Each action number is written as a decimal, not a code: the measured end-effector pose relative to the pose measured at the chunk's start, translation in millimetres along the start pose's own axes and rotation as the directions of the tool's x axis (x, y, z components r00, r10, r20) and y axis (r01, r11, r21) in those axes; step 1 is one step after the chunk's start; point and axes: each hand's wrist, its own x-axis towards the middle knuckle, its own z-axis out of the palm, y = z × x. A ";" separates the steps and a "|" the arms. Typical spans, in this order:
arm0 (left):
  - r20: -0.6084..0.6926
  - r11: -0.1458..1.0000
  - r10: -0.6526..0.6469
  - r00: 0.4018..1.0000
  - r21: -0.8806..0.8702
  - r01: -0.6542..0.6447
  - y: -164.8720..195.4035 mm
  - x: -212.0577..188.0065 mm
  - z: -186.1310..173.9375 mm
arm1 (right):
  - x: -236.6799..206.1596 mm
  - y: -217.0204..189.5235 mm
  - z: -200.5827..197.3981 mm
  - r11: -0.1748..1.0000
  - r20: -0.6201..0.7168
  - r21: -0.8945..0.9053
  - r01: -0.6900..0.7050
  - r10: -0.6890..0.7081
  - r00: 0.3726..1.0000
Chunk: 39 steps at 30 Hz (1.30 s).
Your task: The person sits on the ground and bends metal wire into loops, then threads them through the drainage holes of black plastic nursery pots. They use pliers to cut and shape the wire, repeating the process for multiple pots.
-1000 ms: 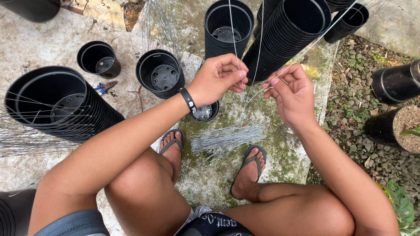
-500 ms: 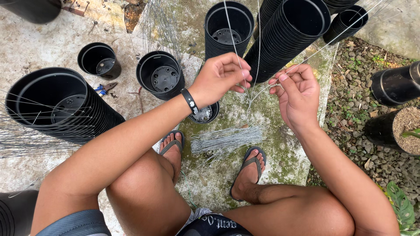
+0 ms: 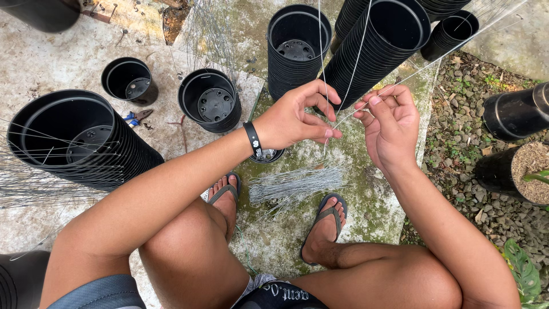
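My left hand (image 3: 297, 117) pinches thin grey wires (image 3: 353, 68) between thumb and fingers, a black band on its wrist. My right hand (image 3: 389, 126) faces it, fingers curled on the same wire strands, which rise away toward the stacked pots. Below both hands a bundle of cut wire pieces (image 3: 294, 184) lies on the mossy concrete between my sandalled feet. A small black pot (image 3: 269, 154) sits partly hidden under my left wrist.
Stacks of black plastic pots stand around: a large stack on its side at left (image 3: 80, 143), single pots (image 3: 128, 80) (image 3: 210, 100), tall stacks behind (image 3: 297, 48) (image 3: 383, 40). Pliers (image 3: 136, 117) lie on the concrete. Gravel and soil-filled pots (image 3: 529, 171) are at right.
Both hands have stayed close together on the wires; my left fingers shifted slightly toward my right hand. The wires slant a little differently.
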 end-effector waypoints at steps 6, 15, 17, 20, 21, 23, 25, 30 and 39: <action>0.004 0.998 0.033 0.999 -0.058 -0.033 -0.3 2.6 -6.9 | 1.3 0.3 -0.8 1.000 -0.001 0.011 0.011 -0.011 1.000; -0.106 0.991 0.056 0.993 -0.114 -0.068 -11.6 6.2 -15.7 | 3.3 2.5 0.1 0.999 -0.045 0.044 0.024 -0.022 0.999; -0.145 0.987 0.060 0.988 -0.140 -0.081 -13.1 8.1 -16.3 | 4.0 3.3 0.0 0.998 -0.063 0.058 0.027 -0.023 0.998; -0.180 0.977 0.048 0.983 -0.196 -0.083 -14.2 10.5 -17.0 | 4.6 4.2 -0.6 0.997 -0.078 0.066 0.026 -0.021 0.997; -0.195 0.976 0.037 0.980 -0.206 -0.078 -14.3 10.9 -17.0 | 4.7 4.4 -0.6 0.997 -0.080 0.068 0.027 -0.022 0.997; -0.225 0.972 0.016 0.974 -0.224 -0.068 -14.0 11.8 -17.1 | 5.8 4.5 -0.3 0.997 -0.083 0.072 0.030 -0.024 0.996; -0.242 0.961 -0.021 0.970 -0.272 -0.047 -13.6 12.5 -16.7 | 7.1 3.8 0.7 0.993 -0.076 0.114 0.018 -0.009 0.997; -0.287 0.960 0.023 0.958 -0.262 -0.102 -16.2 13.6 -13.3 | 11.2 -5.5 6.4 0.981 -0.079 -0.135 -0.140 0.130 0.988; -0.314 0.963 0.136 0.940 -0.180 -0.199 -22.4 17.2 -3.0 | -22.0 -30.4 41.7 0.500 0.525 -0.679 0.539 -0.183 0.831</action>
